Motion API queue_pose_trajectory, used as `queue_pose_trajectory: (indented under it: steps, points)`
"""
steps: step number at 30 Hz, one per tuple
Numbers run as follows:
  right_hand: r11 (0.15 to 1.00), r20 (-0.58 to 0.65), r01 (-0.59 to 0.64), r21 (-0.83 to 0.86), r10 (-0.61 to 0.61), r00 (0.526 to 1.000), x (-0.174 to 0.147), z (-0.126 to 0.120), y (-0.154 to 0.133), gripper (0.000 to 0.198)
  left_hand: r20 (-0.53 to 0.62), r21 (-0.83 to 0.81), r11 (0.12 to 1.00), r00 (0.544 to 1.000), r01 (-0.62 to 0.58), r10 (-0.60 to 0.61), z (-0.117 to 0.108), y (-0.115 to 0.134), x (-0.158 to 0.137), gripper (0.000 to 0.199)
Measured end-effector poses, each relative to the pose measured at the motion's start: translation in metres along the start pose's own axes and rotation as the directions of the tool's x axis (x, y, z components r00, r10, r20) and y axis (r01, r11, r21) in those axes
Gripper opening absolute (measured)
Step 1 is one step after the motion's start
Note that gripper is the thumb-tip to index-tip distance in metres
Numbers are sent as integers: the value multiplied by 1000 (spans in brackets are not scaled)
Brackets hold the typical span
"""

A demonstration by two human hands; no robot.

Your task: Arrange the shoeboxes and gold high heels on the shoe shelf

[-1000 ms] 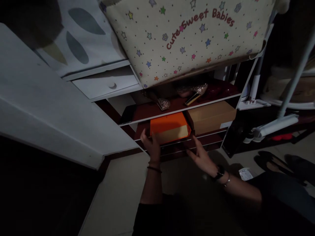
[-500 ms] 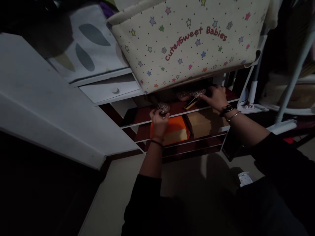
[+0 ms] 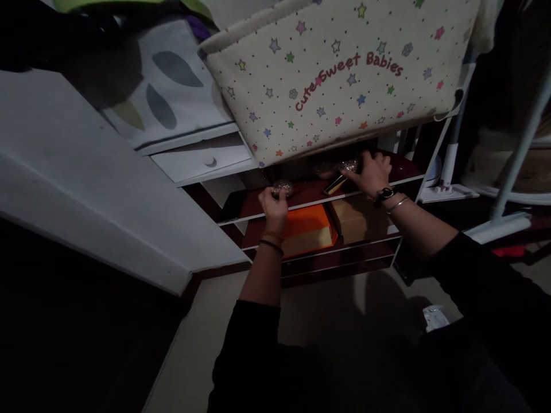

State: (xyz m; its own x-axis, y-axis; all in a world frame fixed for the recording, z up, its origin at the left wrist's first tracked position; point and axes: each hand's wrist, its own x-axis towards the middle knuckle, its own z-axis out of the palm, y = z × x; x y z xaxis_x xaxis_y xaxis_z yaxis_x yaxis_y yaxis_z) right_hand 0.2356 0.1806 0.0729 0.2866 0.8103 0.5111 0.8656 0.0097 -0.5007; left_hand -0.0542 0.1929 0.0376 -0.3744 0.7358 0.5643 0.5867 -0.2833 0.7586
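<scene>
My left hand (image 3: 274, 207) is closed at the front edge of the upper shelf (image 3: 303, 194), its fingers and thumb around the near end of a glittery shoe (image 3: 283, 187). To the right, my right hand (image 3: 372, 174) reaches under the hanging cloth, with its thumb and fingers on a second glittery shoe (image 3: 349, 165). That shoe's pinkish inside and a gold-edged dark piece below it show in part. Shadow and the cloth hide the back of both shoes.
A cream star-print cloth bin (image 3: 344, 86) overhangs the shelf. Below stand an orange box (image 3: 306, 225) and a cardboard box (image 3: 357, 219). A small white drawer (image 3: 202, 159) is at left, beside a white wall panel (image 3: 107, 172). A pale pole (image 3: 523, 137) leans at right.
My left hand and its glittery shoe have moved slightly left along the shelf. My right hand has also shifted left, staying on the other shoe. The whole view has swung a little.
</scene>
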Motion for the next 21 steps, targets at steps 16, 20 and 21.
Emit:
queue_pose_trajectory:
  steps: [16, 20, 21]
  points:
    - [860, -10, 149, 489, -166, 986, -29, 71, -51, 83, 97, -32, 998, 994, -54, 57, -29, 14, 40, 39]
    - [777, 85, 105, 621, -199, 976, -21, 80, -38, 94, -5, 62, 993, 995, 100, -100, -9, 11, 24, 91]
    - [752, 107, 96, 652, -217, 970, -18, 81, -37, 92, 1, 55, 991, 992, 123, -123, -5, 9, 21, 99]
